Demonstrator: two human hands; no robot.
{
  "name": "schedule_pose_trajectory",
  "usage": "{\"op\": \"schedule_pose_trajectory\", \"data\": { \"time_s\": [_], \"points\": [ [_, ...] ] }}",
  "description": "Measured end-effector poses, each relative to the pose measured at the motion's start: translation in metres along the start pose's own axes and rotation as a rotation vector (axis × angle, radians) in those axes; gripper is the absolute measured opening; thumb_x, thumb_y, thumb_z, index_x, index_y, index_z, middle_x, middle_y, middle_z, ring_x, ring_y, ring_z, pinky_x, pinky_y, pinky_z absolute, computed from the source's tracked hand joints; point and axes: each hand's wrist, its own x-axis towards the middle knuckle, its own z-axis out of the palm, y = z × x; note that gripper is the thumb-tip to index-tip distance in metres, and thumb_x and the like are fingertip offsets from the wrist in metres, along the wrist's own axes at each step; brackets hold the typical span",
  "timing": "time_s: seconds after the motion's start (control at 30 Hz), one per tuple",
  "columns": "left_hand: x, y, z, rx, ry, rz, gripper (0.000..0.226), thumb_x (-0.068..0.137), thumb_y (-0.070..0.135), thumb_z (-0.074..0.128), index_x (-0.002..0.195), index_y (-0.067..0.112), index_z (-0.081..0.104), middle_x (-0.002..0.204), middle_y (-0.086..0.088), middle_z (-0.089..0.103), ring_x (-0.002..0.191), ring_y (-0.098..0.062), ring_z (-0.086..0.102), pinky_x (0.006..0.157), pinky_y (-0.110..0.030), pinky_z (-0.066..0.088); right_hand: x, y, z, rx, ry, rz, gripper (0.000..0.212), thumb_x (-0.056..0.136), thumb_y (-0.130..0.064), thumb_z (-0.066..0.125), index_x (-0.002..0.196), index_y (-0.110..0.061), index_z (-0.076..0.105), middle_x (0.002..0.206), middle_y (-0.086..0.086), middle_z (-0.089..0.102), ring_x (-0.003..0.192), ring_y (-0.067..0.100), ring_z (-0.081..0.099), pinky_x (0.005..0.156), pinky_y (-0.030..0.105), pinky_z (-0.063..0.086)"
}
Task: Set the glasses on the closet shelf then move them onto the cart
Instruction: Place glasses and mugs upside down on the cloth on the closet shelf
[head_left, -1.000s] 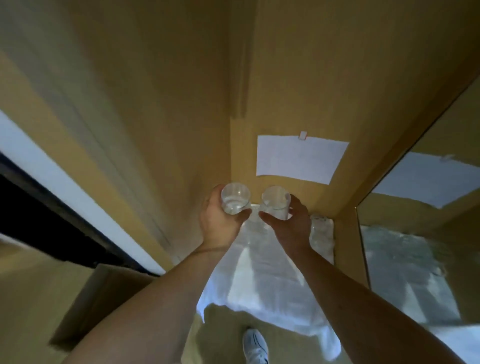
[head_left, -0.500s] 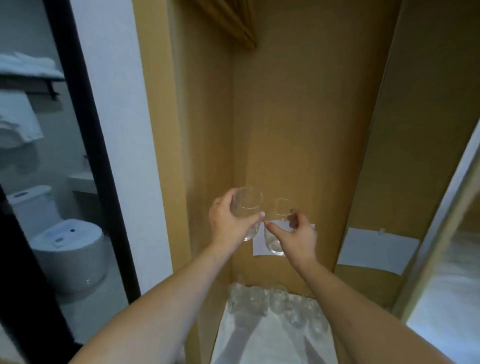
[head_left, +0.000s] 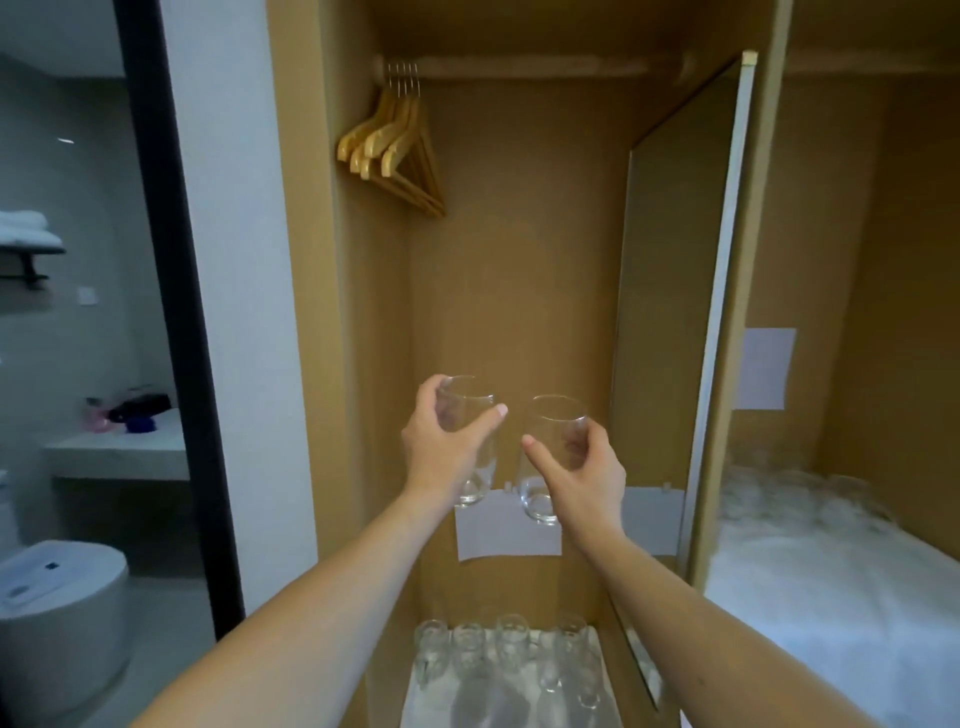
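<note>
I stand facing an open wooden closet. My left hand (head_left: 441, 447) grips a clear glass (head_left: 470, 447) around its side, held up at chest height. Beside it, my right hand (head_left: 582, 467) grips a second clear glass (head_left: 545, 457) the same way. The two glasses are close together and upright, well above the closet shelf (head_left: 415, 696), which is covered with a white cloth. Several more clear glasses (head_left: 511, 649) stand in rows on that cloth at the bottom of the view.
Wooden hangers (head_left: 395, 150) hang from the rail at the closet's upper left. A mirror panel (head_left: 670, 364) forms the right side. A white paper (head_left: 506, 532) is clipped to the back wall. A bathroom with a toilet (head_left: 57, 597) lies to the left.
The view has swung upward from the shelf to the whole closet. Both hands have risen with their glasses, away from the cloth-covered shelf.
</note>
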Motion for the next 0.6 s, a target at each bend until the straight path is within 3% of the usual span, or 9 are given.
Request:
{"op": "schedule_pose_trajectory", "data": {
  "time_s": [0.1, 0.23, 0.4, 0.5, 0.6],
  "points": [
    [-0.013, 0.013, 0.013, -0.101, -0.028, -0.018, 0.060, 0.069, 0.045, 0.087, 0.119, 0.034, 0.056, 0.104, 0.009, 0.073, 0.101, -0.011, 0.069, 0.085, -0.024, 0.051, -0.005, -0.008, -0.022, 0.003, 0.046, -0.016, 0.075, 0.076, -0.060, 0.078, 0.134, -0.025, 0.047, 0.117, -0.010, 0.061, 0.111, 0.014, 0.059, 0.097, 0.036, 0.051],
    [-0.026, 0.027, 0.039, -0.133, -0.090, -0.017, 0.069, 0.064, 0.055, 0.081, 0.123, 0.031, 0.055, 0.107, 0.002, 0.070, 0.100, -0.013, 0.068, 0.082, -0.023, 0.050, -0.004, -0.013, -0.051, 0.019, 0.126, -0.010, 0.074, 0.078, -0.056, 0.078, 0.136, -0.023, 0.045, 0.113, -0.008, 0.064, 0.104, 0.014, 0.064, 0.094, 0.038, 0.055],
    [-0.044, 0.030, 0.082, -0.141, -0.154, -0.016, 0.068, 0.061, 0.061, 0.082, 0.119, 0.033, 0.057, 0.107, 0.000, 0.070, 0.100, -0.014, 0.068, 0.093, -0.042, 0.056, 0.000, -0.006, -0.097, 0.000, 0.177, -0.009, 0.067, 0.079, -0.053, 0.079, 0.131, -0.021, 0.051, 0.102, -0.008, 0.068, 0.091, 0.008, 0.068, 0.081, 0.030, 0.058],
    [-0.059, 0.029, 0.114, -0.142, -0.173, -0.057, 0.065, 0.061, 0.062, 0.083, 0.116, 0.038, 0.057, 0.106, -0.001, 0.071, 0.099, -0.019, 0.070, 0.090, -0.055, 0.057, 0.002, 0.005, -0.128, -0.053, 0.178, -0.002, 0.058, 0.079, -0.054, 0.080, 0.121, -0.025, 0.051, 0.096, -0.010, 0.067, 0.089, 0.009, 0.067, 0.081, 0.031, 0.056],
    [-0.079, 0.026, 0.146, -0.131, -0.201, -0.085, 0.066, 0.063, 0.063, 0.082, 0.118, 0.039, 0.056, 0.105, 0.004, 0.072, 0.100, -0.018, 0.070, 0.089, -0.058, 0.057, 0.002, 0.023, -0.162, -0.065, 0.203, 0.032, 0.058, 0.076, -0.057, 0.080, 0.116, -0.028, 0.050, 0.093, -0.009, 0.067, 0.087, 0.009, 0.066, 0.081, 0.031, 0.055]
  ]
}}
